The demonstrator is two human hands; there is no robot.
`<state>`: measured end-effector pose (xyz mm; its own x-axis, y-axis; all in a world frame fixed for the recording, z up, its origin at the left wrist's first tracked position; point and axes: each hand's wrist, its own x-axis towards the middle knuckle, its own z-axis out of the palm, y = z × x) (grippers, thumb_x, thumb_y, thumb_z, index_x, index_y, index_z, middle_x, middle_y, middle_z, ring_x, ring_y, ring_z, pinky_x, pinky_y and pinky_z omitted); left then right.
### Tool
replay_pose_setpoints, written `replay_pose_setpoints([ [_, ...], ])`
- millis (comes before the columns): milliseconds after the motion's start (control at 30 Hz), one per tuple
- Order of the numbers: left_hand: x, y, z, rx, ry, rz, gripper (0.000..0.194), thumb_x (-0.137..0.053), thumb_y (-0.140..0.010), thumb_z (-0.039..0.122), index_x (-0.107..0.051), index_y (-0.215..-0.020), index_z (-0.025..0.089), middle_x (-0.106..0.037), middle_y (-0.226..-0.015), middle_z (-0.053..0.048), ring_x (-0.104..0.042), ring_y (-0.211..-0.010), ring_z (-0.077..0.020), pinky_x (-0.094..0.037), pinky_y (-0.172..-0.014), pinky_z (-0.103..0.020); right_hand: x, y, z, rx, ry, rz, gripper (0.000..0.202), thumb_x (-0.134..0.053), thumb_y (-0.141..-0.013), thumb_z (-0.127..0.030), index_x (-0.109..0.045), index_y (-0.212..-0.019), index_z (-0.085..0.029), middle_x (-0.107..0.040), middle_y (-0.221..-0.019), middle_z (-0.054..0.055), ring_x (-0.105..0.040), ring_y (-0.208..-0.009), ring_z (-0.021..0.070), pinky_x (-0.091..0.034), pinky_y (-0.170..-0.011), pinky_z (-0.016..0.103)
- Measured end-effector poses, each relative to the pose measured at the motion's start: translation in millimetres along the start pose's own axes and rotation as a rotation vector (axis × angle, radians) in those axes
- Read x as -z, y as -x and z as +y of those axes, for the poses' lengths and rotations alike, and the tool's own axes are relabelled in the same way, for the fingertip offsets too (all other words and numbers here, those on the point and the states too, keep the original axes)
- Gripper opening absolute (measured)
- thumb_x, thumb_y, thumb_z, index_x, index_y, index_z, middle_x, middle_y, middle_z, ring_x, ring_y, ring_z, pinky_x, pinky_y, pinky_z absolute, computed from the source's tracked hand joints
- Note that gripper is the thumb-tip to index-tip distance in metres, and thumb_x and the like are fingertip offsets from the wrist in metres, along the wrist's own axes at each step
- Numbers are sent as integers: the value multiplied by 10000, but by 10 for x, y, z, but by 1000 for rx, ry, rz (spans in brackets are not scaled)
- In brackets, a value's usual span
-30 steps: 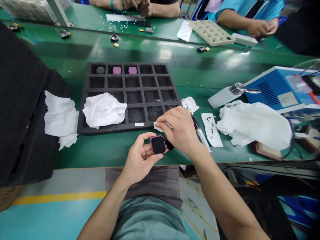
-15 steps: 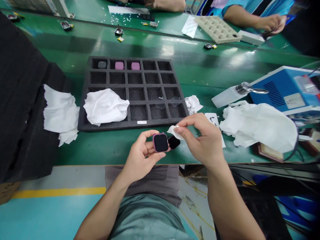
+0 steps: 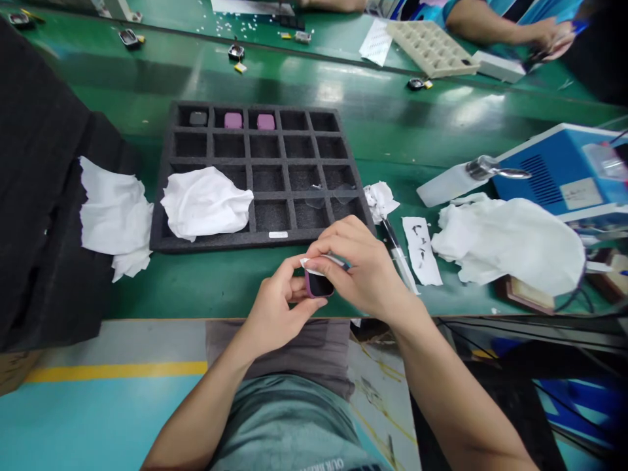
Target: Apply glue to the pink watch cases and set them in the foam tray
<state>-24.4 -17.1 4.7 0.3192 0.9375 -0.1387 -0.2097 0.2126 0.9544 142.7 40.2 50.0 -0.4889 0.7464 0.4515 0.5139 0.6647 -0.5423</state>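
Note:
Between the fingers and thumb of my left hand is a smartwatch with a dark screen and a purple case, gripped by its sides near the table's front edge. My right hand pinches a small white cloth, which lies against the upper part of the screen and hides it. Just beyond the hands stands a black foam tray with square compartments. Two purple watch cases and one dark case sit in its back row. A crumpled white cloth covers its front left compartments.
Right of the tray are a crumpled wipe, a pen-like tool, a marked paper strip, a dispenser bottle, a large white cloth and a blue machine. Black foam blocks rise at left. A co-worker's hands work across the table.
My right hand has moved left and brought the white cloth onto the watch screen. The second dark screen beside the watch is now hidden. The pen-like tool and paper strip show more fully.

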Motion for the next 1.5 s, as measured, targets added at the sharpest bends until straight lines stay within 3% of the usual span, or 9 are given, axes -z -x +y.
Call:
replay_pose_setpoints([
  [133,-20,-13,-1,6,-21,38,395,-773,-842,171,-561,-1174,188,-706,-785,47,-686,-687,-101,-533,-682,-198,-30,21,-31,25,21,-52,108,-655,-979,-201,-718,-890,-201,-698,-852,45,-567,-867,209,-465,-795,414],
  [400,-11,-20,11,60,100,72,556,-862,-774,186,-581,-1254,199,-728,-746,37,-677,-638,-114,-500,-603,-196,80,242,-165,95,89,-107,64,-695,-946,-153,-708,-933,-215,-737,-918,32,-561,-908,208,-443,-812,410],
  [600,-28,-10,67,78,201,90,532,-857,-778,180,-560,-1219,195,-816,-873,-35,-800,-813,-198,-606,-790,-286,360,518,165,22,339,7,84,-734,-916,-152,-679,-901,-214,-719,-838,47,-576,-845,221,-456,-785,419],
  [767,-31,-11,56,57,190,86,534,-856,-786,178,-552,-1225,197,-827,-914,-44,-811,-840,-196,-614,-818,-280,519,626,261,-35,346,106,133,-756,-891,-122,-661,-894,-216,-712,-814,38,-596,-792,203,-468,-767,403],
  [933,-33,-15,41,56,153,81,514,-836,-802,175,-553,-1230,195,-826,-930,-32,-805,-847,-176,-608,-839,-267,406,505,8,24,242,92,134,-738,-902,-114,-660,-921,-221,-704,-824,33,-590,-827,199,-483,-787,390],
  [1067,-31,-25,29,14,43,67,514,-819,-799,148,-562,-1241,199,-787,-821,22,-752,-721,-127,-569,-696,-203,113,296,-200,131,219,19,67,-703,-944,-177,-681,-896,-217,-729,-838,34,-579,-848,206,-458,-771,389],
  [1200,-46,-30,17,-10,20,119,490,-803,-791,117,-567,-1212,199,-783,-830,22,-764,-760,-141,-579,-722,-211,-104,106,-141,54,321,111,152,-625,-999,-228,-698,-866,-209,-738,-838,39,-583,-848,215,-426,-777,402],
  [1367,-61,2,-37,-95,39,204,428,-794,-842,183,-573,-1208,204,-827,-976,-44,-807,-902,-196,-620,-851,-286,54,26,159,-187,465,184,126,-669,-962,-222,-692,-839,-220,-726,-836,46,-578,-861,242,-423,-777,414],
  [1500,-71,29,-148,-255,-140,339,356,-759,-894,200,-613,-1218,219,-825,-1023,-57,-809,-915,-202,-630,-844,-300,209,21,42,-213,340,270,120,-676,-952,-207,-660,-836,-232,-711,-805,31,-584,-799,216,-462,-765,403],
])
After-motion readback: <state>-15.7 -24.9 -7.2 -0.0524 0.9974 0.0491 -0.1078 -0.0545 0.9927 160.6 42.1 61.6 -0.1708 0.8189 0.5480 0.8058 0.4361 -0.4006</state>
